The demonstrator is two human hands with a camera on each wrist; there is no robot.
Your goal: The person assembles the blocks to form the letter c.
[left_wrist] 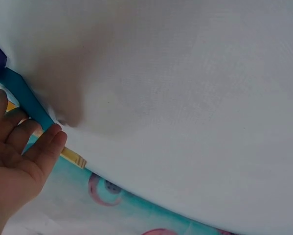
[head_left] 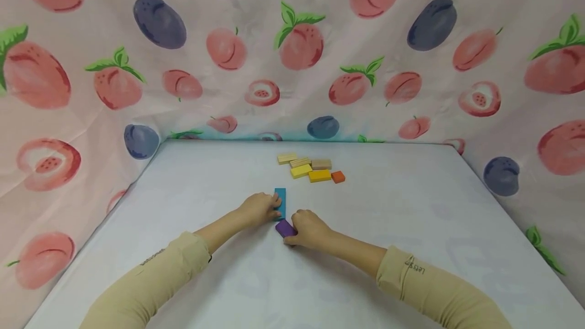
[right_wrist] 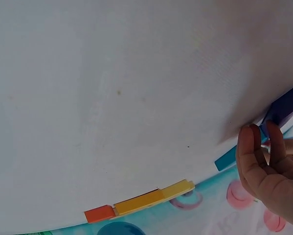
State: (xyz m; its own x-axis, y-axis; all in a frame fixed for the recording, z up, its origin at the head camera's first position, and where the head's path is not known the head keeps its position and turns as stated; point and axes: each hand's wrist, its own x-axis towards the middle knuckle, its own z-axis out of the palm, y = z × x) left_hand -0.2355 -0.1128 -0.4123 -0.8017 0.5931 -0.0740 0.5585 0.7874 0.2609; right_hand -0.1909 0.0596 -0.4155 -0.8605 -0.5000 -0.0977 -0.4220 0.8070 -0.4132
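Near the middle of the white table, my left hand [head_left: 258, 209] holds a long blue block [head_left: 282, 196] from its left side, fingers and thumb on it. In the left wrist view, the fingers [left_wrist: 47, 152] lie along the blue block [left_wrist: 28, 100]. My right hand [head_left: 312, 230] grips a purple block [head_left: 285, 228], thumb at its near end. The purple block sits at an angle at the near end of the blue one. In the right wrist view the purple block [right_wrist: 284, 105] is partly covered by the fingers.
Beyond the hands lies a cluster of blocks: a yellow block [head_left: 301, 171], an amber block [head_left: 319, 175], a small orange block [head_left: 338, 176] and several plain wooden blocks [head_left: 321, 164]. A fruit-print cloth [head_left: 274, 90] hangs behind and beside the white tabletop [head_left: 388, 207].
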